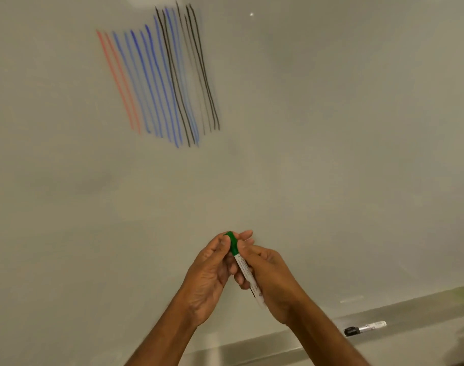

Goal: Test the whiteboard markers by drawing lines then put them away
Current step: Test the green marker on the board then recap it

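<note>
A green-capped whiteboard marker (pixel 244 268) with a white barrel is held in both hands in front of the whiteboard (pixel 331 154). My left hand (pixel 209 276) pinches the green cap (pixel 232 243) at its top end. My right hand (pixel 273 281) wraps the white barrel below. The cap sits on the marker. Drawn lines (pixel 159 77) in red, blue and black stand in a slanted group at the board's upper left.
A black-capped marker (pixel 364 328) lies on the grey tray ledge (pixel 410 339) at the board's bottom right. The board around my hands bears no marks.
</note>
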Tool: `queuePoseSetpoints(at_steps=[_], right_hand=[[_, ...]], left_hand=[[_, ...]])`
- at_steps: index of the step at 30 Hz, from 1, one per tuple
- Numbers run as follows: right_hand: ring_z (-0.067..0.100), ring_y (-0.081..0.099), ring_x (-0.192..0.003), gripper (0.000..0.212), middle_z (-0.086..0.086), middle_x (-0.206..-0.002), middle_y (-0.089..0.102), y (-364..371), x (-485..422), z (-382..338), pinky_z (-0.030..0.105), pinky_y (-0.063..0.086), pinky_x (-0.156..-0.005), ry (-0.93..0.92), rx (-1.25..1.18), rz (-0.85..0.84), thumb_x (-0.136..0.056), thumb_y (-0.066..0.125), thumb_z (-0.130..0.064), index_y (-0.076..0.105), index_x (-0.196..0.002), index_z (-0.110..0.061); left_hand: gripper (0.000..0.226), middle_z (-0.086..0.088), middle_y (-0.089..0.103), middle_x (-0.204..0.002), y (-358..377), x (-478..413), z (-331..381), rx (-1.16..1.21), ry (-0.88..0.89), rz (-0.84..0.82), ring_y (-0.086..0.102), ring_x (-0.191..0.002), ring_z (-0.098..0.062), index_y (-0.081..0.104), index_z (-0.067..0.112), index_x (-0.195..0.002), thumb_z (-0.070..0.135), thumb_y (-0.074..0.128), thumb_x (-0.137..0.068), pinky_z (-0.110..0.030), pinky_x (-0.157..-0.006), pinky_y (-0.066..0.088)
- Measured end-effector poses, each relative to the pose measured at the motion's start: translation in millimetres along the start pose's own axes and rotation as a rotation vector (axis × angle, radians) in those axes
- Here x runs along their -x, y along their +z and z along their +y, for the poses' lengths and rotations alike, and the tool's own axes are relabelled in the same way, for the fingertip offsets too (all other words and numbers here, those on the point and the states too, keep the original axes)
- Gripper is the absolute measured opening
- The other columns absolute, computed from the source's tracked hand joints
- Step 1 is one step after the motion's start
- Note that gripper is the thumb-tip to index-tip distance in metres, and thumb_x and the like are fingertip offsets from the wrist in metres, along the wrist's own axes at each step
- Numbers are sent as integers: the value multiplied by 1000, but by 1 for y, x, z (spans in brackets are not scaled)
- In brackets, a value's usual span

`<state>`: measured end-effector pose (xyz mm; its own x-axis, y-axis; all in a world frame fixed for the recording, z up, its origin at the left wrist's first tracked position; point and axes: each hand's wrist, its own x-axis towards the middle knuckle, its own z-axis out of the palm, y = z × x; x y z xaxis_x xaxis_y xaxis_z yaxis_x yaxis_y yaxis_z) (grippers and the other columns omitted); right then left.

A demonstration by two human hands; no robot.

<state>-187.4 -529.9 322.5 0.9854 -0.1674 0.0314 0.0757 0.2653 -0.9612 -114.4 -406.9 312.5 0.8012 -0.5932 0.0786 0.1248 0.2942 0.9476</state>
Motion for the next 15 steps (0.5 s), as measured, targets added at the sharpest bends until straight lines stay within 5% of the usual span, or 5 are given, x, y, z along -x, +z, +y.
queuePoseSetpoints(at_steps=[4,6,10,15], right_hand=[[14,49,-56,44,13,-77,59,23,3,-19,23,35,-49,50,-40,-41,-94,59,-48,68,-95,-4],[12,44,-51,43,10,-72,56,34,5,-24,21,31,-44,44,-48,-26,-93,59,-49,70,-91,-7],[10,37,-43,43,7,-63,53,54,8,-34,19,26,-38,9,-34,54,-89,62,-50,72,-81,-9],[10,33,-42,43,7,-60,50,78,18,-44,19,23,-39,-12,88,133,-91,64,-48,71,-76,-8]], left_hand=[[35,-17,68,-132,-1,14,31,23,21,-25,57,-128,-38,67,5,-121,29,47,-104,-57,-98,51],[37,-19,68,-130,-2,20,45,25,47,-38,59,-131,-35,59,-2,-126,26,46,-106,-55,-112,43],[40,-21,69,-127,-4,28,66,16,82,-60,64,-126,-30,57,-6,-128,24,48,-105,-44,-108,50],[27,-26,70,-122,-13,33,94,109,125,3,66,-122,-35,60,0,-117,21,50,-104,-51,-105,49]])
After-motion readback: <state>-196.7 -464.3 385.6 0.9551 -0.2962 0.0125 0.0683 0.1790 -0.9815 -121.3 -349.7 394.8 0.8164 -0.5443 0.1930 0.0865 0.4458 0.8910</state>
